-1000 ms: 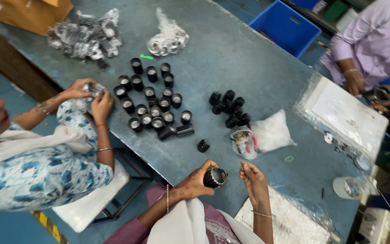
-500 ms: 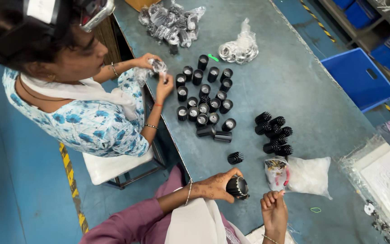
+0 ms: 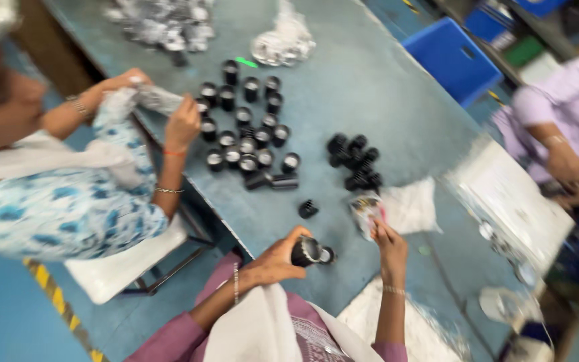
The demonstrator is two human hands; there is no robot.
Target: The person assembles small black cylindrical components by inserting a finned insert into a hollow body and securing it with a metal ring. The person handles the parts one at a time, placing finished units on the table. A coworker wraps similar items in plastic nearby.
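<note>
The fingers of the left hand are wrapped closed around a short black cylindrical part, which is held just above the near edge of the grey-blue table. The part's long axis lies roughly level and runs from the palm outward to the right, so that its pale, open end is turned toward the right hand. The right hand is raised just beside it, with its fingertips pinched shut on the mouth of a small clear plastic bag; what is inside the bag is too blurred to be told. The bag is thus found up and to the right of the held part, near it but not touching, and the right hand is the nearer one to it. Beyond the bag a white plastic pouch is seen lying flat, and a single black ribbed cap rests alone on the table between the hands and the rest of the stock. Farther out, a cluster of black caps is gathered, and to its left a group of upright black cylinders is set with open ends up, two of them tipped on their sides. At the left edge a co-worker's hands are closed on a silvery packet, and another person's hands are seen at the far right.
</note>
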